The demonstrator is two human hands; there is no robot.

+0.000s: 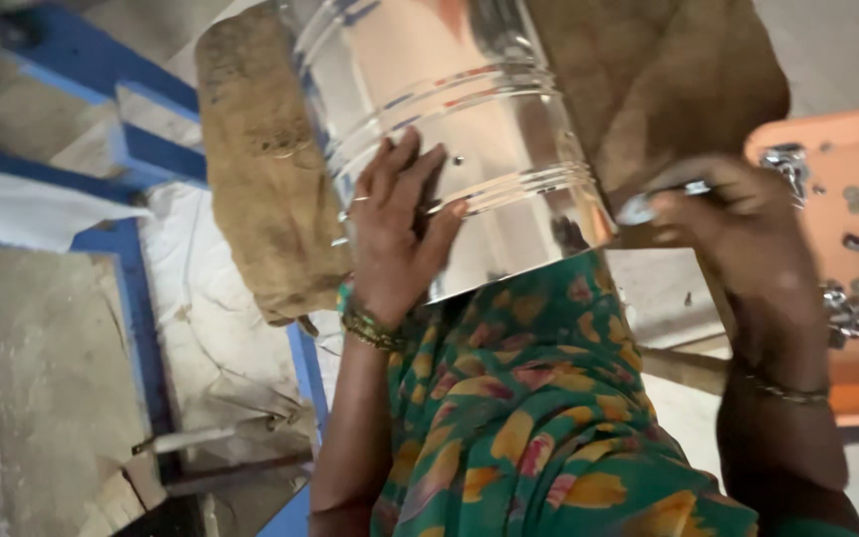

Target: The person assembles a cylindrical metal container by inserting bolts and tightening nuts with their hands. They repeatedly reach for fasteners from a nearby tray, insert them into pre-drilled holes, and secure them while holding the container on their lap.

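Note:
A large shiny steel container, cylindrical with raised bands round it, lies tilted on my lap over brown sacking. My left hand presses flat against its side near the lower rim, fingers spread. My right hand is blurred and pinches a small silver metal piece just to the right of the container's lower edge. Green cloth with yellow and pink flowers covers my lap below the container.
An orange tray with several small metal parts stands at the right. Brown sacking lies under the container. A blue metal frame and white cloth lie over the concrete floor at the left.

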